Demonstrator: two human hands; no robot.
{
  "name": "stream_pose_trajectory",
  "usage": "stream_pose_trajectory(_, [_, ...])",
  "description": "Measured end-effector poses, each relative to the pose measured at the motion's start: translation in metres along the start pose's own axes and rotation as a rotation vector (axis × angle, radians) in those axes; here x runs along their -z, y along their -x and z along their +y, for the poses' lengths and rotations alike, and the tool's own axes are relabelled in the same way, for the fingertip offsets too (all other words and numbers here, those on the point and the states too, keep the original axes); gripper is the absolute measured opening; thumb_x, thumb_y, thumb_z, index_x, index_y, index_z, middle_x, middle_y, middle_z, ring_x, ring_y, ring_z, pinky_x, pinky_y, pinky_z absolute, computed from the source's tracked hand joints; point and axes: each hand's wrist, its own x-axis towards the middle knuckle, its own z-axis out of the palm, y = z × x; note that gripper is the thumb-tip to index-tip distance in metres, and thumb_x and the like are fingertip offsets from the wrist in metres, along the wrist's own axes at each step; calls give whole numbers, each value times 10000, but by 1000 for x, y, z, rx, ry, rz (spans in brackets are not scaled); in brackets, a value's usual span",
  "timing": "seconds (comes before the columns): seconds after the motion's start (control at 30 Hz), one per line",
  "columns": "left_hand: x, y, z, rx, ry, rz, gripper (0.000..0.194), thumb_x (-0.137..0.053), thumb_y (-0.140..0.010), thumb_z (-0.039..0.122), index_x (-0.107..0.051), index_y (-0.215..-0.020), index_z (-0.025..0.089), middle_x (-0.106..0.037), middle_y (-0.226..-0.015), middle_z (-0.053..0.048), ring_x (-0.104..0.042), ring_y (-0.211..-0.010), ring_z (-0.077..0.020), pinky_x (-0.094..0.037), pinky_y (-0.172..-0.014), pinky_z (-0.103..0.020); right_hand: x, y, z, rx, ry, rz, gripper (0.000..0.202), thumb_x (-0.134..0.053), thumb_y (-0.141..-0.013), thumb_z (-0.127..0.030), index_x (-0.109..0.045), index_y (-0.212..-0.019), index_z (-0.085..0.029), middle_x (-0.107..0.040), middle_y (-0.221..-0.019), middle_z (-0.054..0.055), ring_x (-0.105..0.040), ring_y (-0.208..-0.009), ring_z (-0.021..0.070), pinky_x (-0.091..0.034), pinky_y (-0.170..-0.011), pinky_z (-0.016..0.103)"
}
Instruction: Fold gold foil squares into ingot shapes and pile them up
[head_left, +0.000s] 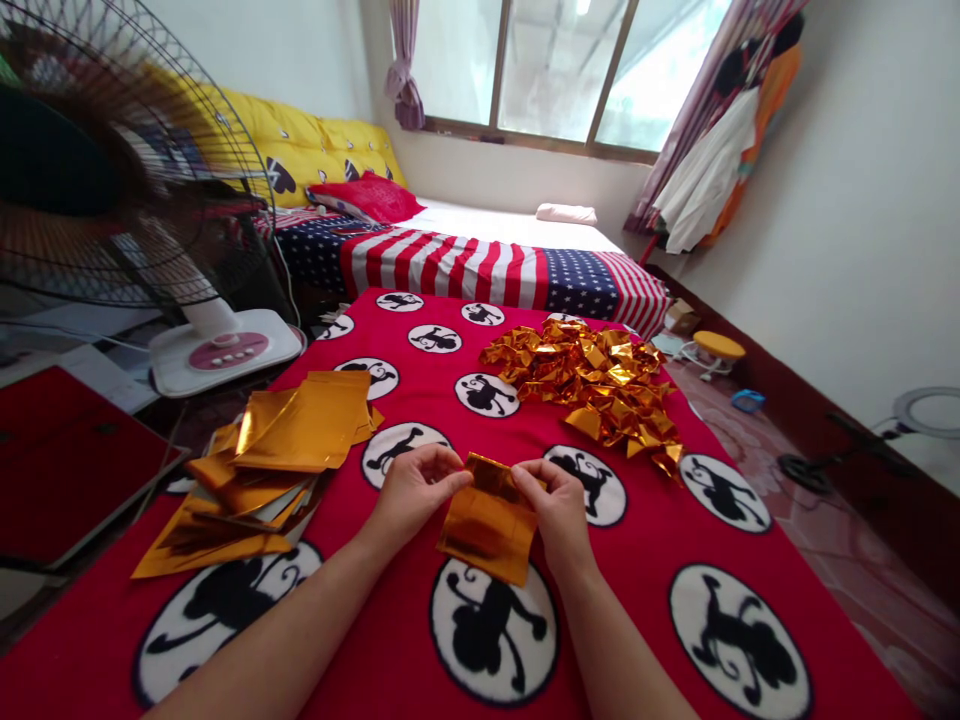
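Observation:
A shiny gold foil paper sheet [489, 530] is held between my two hands, low over the red cloth. Its far edge is turned over into a fold. My left hand [421, 492] pinches the far left corner between thumb and fingers. Opposite it, my right hand [553, 505] grips the right side of the fold, thumb on top. To the left lies a loose stack of flat gold foil sheets [304, 425], with some pale undersides showing. Beyond my right hand is a heap of folded gold foil pieces [592, 375].
A red cloth with black monkey figures in white circles [739, 635] covers the surface before me. An electric fan [225, 345] stands at the left. Behind is a bed with a flag-patterned cover [465, 262]. On the right floor are a small yellow stool [718, 345] and a ring-shaped stand [930, 412].

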Motion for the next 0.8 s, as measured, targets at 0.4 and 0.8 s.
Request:
stream_pose_trajectory(0.4, [4, -4, 2, 36, 234, 184, 450, -789, -655, 314, -582, -1025, 162, -594, -708, 44, -617, -651, -98, -485, -612, -179, -2, -3, 6, 13, -101, 86, 345, -678, -785, -469, -589, -973, -193, -585, -639, -37, -479, -517, 98, -348, -470, 198])
stream_pose_trajectory(0.8, [4, -1, 2, 52, 21, 57, 253, -725, -707, 321, -754, -879, 137, -733, -881, -76, -672, -776, -177, -530, -687, -237, -2, 0, 5, 47, -99, -5, 212, -687, -773, -369, -692, -894, -195, -701, -850, 33, -643, -780, 177, -505, -707, 271])
